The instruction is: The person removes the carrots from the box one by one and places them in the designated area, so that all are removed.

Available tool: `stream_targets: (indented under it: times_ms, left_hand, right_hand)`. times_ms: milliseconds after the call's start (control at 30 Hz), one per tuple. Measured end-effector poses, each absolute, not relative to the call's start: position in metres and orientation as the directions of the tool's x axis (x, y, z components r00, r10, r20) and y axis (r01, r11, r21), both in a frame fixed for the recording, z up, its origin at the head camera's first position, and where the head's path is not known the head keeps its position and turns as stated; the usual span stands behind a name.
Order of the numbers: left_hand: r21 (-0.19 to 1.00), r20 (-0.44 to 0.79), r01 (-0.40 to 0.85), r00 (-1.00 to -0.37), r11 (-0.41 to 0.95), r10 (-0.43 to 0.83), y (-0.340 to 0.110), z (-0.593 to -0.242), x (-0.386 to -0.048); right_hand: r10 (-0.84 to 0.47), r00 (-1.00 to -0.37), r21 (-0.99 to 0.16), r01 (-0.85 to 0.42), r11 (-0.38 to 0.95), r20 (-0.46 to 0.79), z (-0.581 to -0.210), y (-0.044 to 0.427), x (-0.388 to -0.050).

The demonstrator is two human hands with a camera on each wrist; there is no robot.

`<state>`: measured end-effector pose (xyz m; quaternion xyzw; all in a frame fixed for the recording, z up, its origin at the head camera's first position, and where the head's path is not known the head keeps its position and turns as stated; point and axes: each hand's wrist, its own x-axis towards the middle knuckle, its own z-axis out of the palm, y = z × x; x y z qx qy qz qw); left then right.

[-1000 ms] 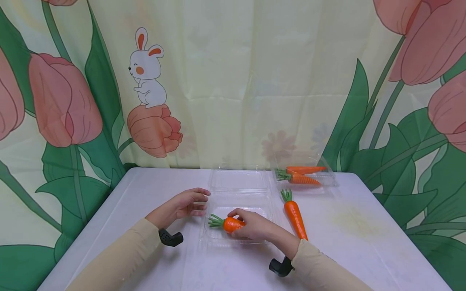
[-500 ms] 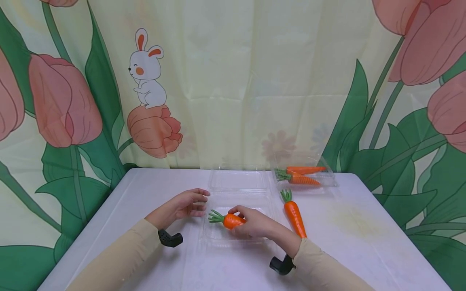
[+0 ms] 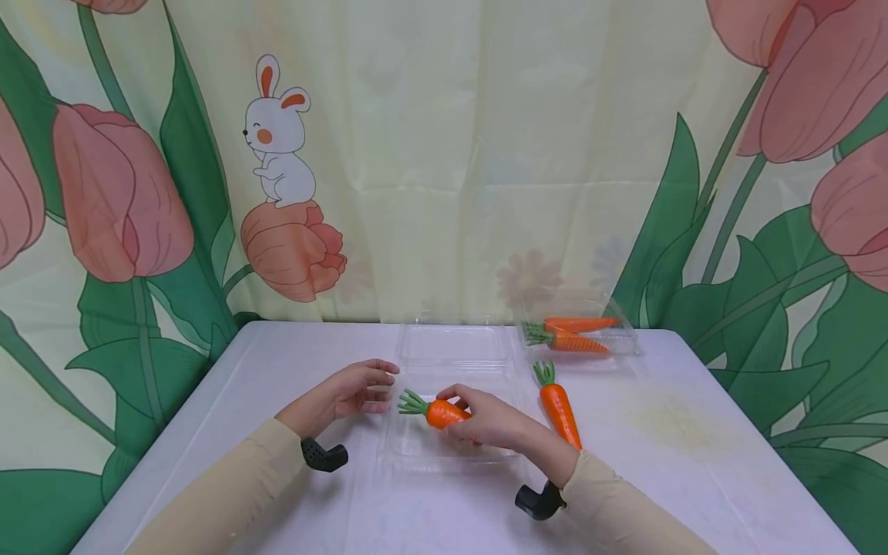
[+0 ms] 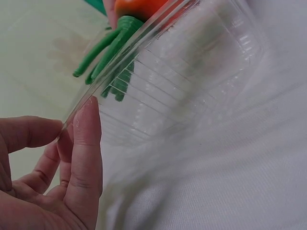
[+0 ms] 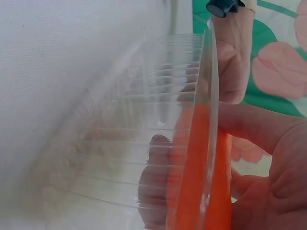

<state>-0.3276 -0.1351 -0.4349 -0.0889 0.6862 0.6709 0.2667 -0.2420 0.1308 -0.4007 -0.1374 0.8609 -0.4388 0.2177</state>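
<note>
Before a pale yellow curtain (image 3: 416,154) printed with pink tulips (image 3: 121,193) and a white rabbit (image 3: 280,139), a table spread with white cloth (image 3: 381,516) bears an unfolded, clear plastic hinged box (image 3: 430,449), its lid (image 3: 454,343) laid back on the far side. At the box's left edge, a person's left hand (image 3: 361,388) pinches the rim (image 4: 60,137) between thumb and finger. The right hand (image 3: 489,420) grips a shiny orange carrot with green stalks (image 3: 444,414) at the box's mouth, stalks pointing left; whether it touches the box's floor cannot be told. Right of the box lies a loose, long orange carrot (image 3: 559,405); at the box's far right, a second clear plastic box (image 3: 627,347) holds two more orange carrots (image 3: 579,344). Good handling here would likely mean a firm pinch so the light plastic cannot skid, stalks clear of the rim, and fingers loosened only with the carrot resting flat.
</note>
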Motion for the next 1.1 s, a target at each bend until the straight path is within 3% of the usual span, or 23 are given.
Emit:
stream_targets:
  times_ms: [1100]
  left_hand:
    - [0.874, -0.486, -0.479, -0.849, 0.088, 0.209, -0.133, -0.435, -0.329]
  right_hand:
    - [-0.336, -0.915, -0.818, -0.014, 0.575, -0.221, -0.384, 0.155, -0.247]
